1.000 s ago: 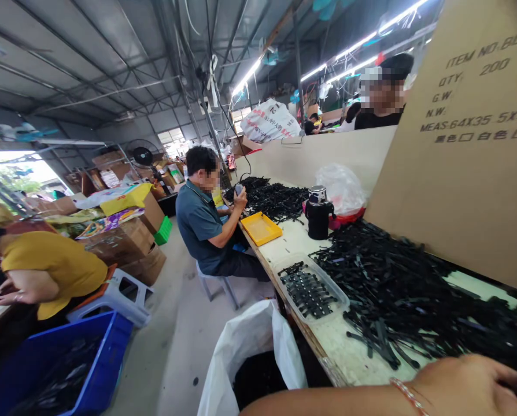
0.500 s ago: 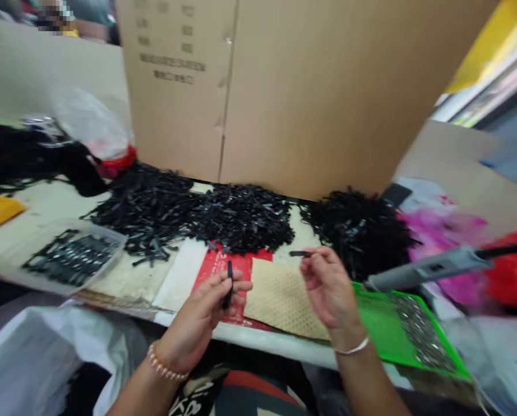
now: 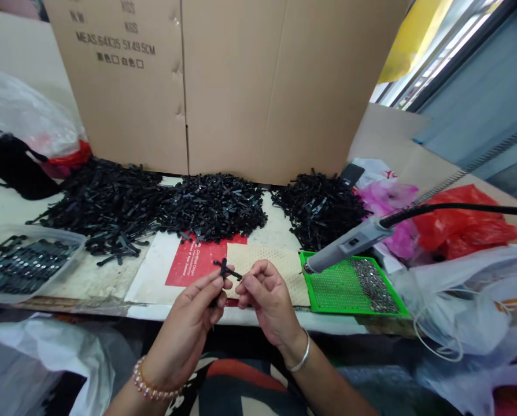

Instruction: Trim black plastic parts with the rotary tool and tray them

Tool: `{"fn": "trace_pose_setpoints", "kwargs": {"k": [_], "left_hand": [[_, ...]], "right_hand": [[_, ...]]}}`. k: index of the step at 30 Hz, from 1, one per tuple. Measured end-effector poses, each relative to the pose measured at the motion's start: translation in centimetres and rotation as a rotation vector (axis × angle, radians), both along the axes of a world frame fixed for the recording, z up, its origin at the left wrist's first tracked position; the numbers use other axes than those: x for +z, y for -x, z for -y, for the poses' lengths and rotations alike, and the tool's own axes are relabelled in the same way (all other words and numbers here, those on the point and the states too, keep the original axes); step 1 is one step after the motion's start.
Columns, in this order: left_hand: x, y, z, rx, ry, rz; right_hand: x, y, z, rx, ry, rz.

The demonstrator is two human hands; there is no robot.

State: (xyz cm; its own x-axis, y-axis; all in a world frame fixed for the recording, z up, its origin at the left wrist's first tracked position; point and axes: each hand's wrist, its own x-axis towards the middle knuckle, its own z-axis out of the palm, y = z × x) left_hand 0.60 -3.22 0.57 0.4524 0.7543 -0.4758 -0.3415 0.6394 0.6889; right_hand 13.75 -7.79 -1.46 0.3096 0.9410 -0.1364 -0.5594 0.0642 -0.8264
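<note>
My left hand (image 3: 198,297) is closed on a small black plastic strip (image 3: 224,267), pinched between thumb and fingers; more black pieces may sit in its palm, largely hidden. My right hand (image 3: 267,297) pinches the end of a second black plastic strip (image 3: 233,274). The two strips meet and cross between my hands, above the beige textured mat (image 3: 271,257) and the red printed card (image 3: 189,260). Behind them lie the left pile (image 3: 106,196), middle pile (image 3: 215,205) and right pile (image 3: 323,205) of similar black strips.
On the right, a grey electric screwdriver (image 3: 349,245) hangs over a green tray (image 3: 313,292) holding small metal screws (image 3: 377,286). A clear plastic box (image 3: 74,263) of black parts stands at left. A tall cardboard box (image 3: 262,86) blocks the back. Plastic bags (image 3: 462,222) lie far right.
My hands have come together, bringing the two separate black strips into contact. The view has shifted to the right, and the picture is sharper.
</note>
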Motion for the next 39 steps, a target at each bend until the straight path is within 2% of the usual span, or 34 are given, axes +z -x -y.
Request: {"fn": "trace_pose_setpoints", "kwargs": {"k": [6, 10, 17, 26, 31, 34, 39], "left_hand": [[0.0, 0.0, 0.2, 0.020, -0.087, -0.052], [-0.6, -0.1, 0.2, -0.030, -0.168, -0.109], [-1.6, 0.1, 0.1, -0.094, -0.283, -0.209], [-1.9, 0.0, 0.2, -0.115, -0.306, -0.240], [-1.8, 0.1, 0.0, -0.144, -0.413, -0.317], [-1.8, 0.2, 0.0, -0.154, -0.419, -0.330], [-2.1, 0.1, 0.0, -0.151, -0.430, -0.328]], "right_hand": [[-0.8, -0.1, 0.5, 0.103, -0.006, -0.013], [-1.4, -0.1, 0.7, 0.129, 0.010, 0.052], [-1.6, -0.2, 0.5, 0.106, 0.030, 0.098], [-2.2, -0.2, 0.4, 0.085, 0.019, 0.108], [-2.4, -0.4, 0.3, 0.079, 0.034, 0.131], [-2.5, -0.5, 0.2, 0.078, 0.046, 0.137], [-2.6, -0.5, 0.1, 0.107, 0.096, 0.064]]}}
